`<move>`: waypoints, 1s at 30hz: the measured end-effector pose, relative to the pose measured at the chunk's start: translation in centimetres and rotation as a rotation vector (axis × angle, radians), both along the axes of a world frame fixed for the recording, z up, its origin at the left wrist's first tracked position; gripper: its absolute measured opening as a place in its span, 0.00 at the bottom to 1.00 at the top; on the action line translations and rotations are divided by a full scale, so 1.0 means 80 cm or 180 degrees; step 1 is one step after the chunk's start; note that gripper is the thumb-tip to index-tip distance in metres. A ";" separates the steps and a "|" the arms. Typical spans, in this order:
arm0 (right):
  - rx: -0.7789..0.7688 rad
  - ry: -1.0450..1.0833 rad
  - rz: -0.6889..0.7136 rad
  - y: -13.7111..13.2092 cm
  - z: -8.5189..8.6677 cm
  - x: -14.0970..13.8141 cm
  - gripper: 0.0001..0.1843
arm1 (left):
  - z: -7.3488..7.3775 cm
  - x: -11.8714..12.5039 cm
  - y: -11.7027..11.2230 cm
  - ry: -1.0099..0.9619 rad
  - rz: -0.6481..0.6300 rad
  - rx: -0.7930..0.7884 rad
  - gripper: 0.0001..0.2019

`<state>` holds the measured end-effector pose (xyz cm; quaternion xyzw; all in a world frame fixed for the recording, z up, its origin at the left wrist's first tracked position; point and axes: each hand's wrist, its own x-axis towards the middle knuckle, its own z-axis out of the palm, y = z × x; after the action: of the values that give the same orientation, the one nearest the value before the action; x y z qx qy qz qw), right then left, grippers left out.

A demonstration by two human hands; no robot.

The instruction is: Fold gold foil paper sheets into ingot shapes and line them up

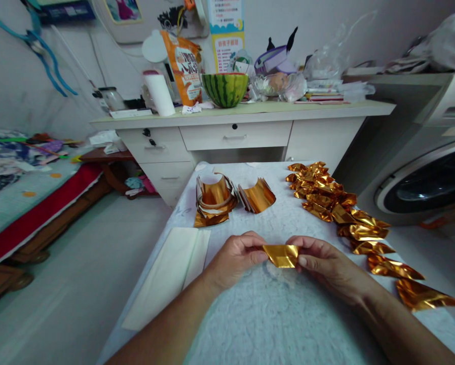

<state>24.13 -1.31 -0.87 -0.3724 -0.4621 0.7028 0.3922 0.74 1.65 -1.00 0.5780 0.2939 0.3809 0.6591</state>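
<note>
Between my two hands is a small piece of folded gold foil paper [282, 256], held above the cloth-covered table. My left hand [242, 256] pinches its left corner between thumb and fingers. At the other end, my right hand [318, 258] grips the right edge the same way. Beyond my hands lie a curled stack of gold foil sheets [214, 195] and a smaller curled stack [260, 195]. Several folded gold foil pieces [326, 200] run in a row down the table's right side, the nearest piece [425, 295] beside my right forearm.
Pale folded paper [166, 274] lies left of my left arm. Past the table stands a white desk [235, 134] bearing half a watermelon [225, 90], an orange pouch [184, 68] and a white roll [159, 94]. A washing machine [413, 132] is at right, a bed [33, 203] at left.
</note>
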 end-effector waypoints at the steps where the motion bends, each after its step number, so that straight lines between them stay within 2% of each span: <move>1: -0.0045 0.0010 0.0028 0.000 0.000 0.000 0.14 | 0.000 0.000 0.000 -0.0024 -0.0017 -0.0102 0.11; 5: -0.0126 0.0030 0.0116 -0.001 0.000 0.001 0.15 | 0.002 -0.001 -0.001 -0.0033 -0.0069 -0.0359 0.13; 17: -0.0140 -0.0047 0.0193 -0.002 0.001 0.001 0.15 | -0.004 -0.001 -0.001 0.0036 -0.0153 -0.0549 0.14; 30: -0.0182 -0.0044 0.0291 -0.001 -0.001 0.000 0.15 | -0.001 0.002 -0.005 0.0018 -0.0120 -0.1082 0.18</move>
<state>24.11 -1.41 -0.95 -0.3667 -0.4611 0.7304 0.3457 0.91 1.28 -1.08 0.4647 0.3451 0.3117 0.7535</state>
